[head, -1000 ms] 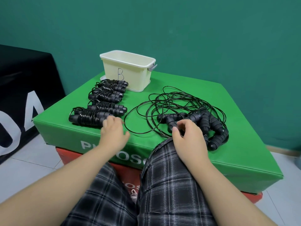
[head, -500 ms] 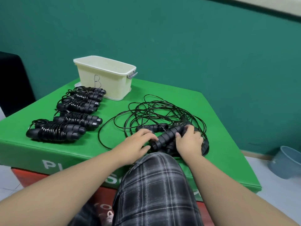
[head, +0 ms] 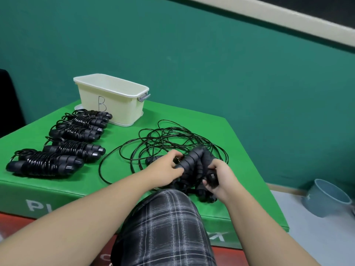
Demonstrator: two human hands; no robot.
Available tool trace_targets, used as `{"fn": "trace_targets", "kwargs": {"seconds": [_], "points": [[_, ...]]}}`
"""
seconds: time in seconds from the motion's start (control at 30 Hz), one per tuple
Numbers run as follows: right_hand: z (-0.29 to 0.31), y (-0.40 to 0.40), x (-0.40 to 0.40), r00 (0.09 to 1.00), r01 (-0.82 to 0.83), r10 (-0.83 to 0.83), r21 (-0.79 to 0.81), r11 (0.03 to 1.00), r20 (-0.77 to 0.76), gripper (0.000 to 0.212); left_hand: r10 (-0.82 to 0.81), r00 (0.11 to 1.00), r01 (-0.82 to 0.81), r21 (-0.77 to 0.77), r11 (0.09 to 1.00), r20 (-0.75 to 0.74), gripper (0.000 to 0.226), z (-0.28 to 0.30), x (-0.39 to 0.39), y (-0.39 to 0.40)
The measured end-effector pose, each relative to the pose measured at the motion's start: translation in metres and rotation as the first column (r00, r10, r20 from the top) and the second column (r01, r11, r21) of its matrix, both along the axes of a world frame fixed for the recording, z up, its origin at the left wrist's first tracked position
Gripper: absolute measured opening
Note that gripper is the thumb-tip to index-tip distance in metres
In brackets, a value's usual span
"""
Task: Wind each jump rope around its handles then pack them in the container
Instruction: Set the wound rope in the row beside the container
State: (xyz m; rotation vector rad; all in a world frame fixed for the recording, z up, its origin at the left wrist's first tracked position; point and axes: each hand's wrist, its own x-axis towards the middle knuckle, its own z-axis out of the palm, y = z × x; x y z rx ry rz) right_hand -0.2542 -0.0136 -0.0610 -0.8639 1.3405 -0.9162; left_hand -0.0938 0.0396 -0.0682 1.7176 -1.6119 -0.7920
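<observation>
A tangle of loose black jump ropes [head: 172, 139] lies on the green mat [head: 124, 177], its ribbed black handles [head: 194, 162] bunched at the near side. My left hand [head: 167, 166] grips one handle from the left. My right hand [head: 217, 177] grips another handle's end from the right. Several wound ropes [head: 73, 144] lie in a row on the mat's left. A cream container [head: 115, 104] marked "B" stands open at the back, behind that row.
The mat's near edge runs just in front of the handles, above my plaid-clad knee [head: 167, 227]. A grey-blue bucket [head: 324, 198] sits on the floor at the right. A teal wall stands behind the mat.
My left hand moved from the wound ropes over to the loose pile. Both hands have closed on handles and lifted them slightly. The camera turned right.
</observation>
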Motion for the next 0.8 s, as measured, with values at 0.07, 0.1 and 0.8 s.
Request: {"fn": "trace_targets", "kwargs": {"seconds": [0.07, 0.1, 0.8], "points": [[0.006, 0.011, 0.002, 0.991, -0.023, 0.022, 0.008, 1.000, 0.130, 0.004, 0.103, 0.948, -0.111, -0.011, 0.994, -0.302, 0.043, 0.008, -0.006, 0.002], [0.010, 0.017, 0.005, 0.982, -0.047, 0.049, -0.013, 0.999, 0.182, 0.007, 0.150, 0.885, -0.163, 0.008, 0.987, -0.440, 0.044, 0.013, -0.009, 0.005], [0.012, 0.099, 0.085, 0.900, -0.416, 0.235, -0.559, 0.717, -0.368, 0.060, 0.061, 0.922, -0.115, -0.119, 0.986, -0.383, 0.052, 0.024, 0.046, 0.092]]}}
